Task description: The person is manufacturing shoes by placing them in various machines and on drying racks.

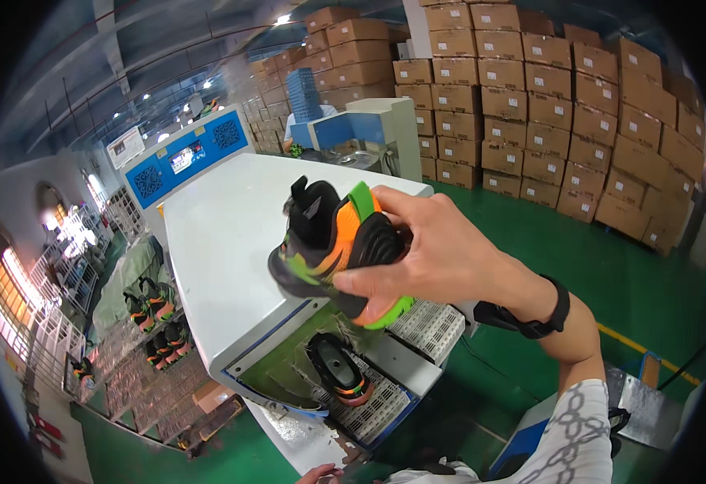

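Observation:
My right hand is closed around a black sneaker with orange and green panels, thumb on one side and fingers on the other. The sneaker is held up in front of the white machine top, its sole edge showing pink and bright green. Below it, a second black sneaker with orange trim rests on the slatted conveyor at the machine's opening. Only a bit of my left hand shows at the lower edge; its fingers are mostly cut off, so its grip cannot be made out.
Several more sneakers stand on a rack at the left. A blue control panel rises at the machine's far end. Another machine is behind it, with a person partly hidden there. Stacked cartons line the back right.

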A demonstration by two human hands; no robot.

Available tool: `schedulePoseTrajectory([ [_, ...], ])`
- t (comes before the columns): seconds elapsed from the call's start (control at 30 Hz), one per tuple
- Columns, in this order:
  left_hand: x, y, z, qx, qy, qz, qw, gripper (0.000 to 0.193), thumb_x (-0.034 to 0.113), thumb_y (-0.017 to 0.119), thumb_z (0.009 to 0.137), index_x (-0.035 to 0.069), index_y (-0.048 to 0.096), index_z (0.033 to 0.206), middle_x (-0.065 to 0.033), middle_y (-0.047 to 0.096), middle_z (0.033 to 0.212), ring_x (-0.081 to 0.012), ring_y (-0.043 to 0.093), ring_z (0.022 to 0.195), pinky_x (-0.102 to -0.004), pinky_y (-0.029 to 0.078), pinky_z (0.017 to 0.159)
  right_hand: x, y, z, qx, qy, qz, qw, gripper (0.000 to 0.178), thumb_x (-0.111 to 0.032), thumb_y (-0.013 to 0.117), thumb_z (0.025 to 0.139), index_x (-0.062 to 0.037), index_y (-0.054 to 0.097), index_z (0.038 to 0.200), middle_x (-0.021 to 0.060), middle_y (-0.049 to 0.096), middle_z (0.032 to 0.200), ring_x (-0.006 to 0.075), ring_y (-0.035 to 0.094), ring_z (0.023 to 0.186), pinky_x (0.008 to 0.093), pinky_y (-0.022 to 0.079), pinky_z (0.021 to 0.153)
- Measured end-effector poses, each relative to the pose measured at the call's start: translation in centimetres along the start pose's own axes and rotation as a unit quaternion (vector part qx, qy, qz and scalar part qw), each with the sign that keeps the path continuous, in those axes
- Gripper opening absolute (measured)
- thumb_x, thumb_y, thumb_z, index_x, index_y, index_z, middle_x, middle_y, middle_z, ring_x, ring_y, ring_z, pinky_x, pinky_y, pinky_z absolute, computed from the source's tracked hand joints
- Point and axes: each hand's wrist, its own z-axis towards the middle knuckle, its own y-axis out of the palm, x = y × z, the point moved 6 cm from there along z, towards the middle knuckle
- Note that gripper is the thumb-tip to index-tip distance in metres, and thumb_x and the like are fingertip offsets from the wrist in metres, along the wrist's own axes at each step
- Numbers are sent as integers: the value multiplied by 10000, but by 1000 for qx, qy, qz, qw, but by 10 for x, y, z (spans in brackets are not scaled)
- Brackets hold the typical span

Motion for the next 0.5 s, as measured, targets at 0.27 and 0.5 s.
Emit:
schedulePoseTrajectory([
  [0.27, 15, 30, 5, -87, 3, 25, 996, 238, 116, 593, 932, 34, 622, 1154, -104, 662, 1082, -189, 622, 1002, -323, 509, 845, 0, -29, -49, 20, -32, -31, 999, 588, -398, 774, 732, 41, 576, 1069, 125, 712, 751, 239, 701, 698, 319, 546, 670],
  [0.5, 6, 23, 15, -80, 21, 49, 995, 219, 74, 579, 930, 12, 617, 1137, -127, 657, 1067, -218, 626, 1006, -345, 501, 875, 68, -39, -114, 155, 82, 242, 954, 622, -262, 796, 731, 8, 514, 1215, 91, 666, 1036, 162, 648, 931, 324, 522, 860],
])
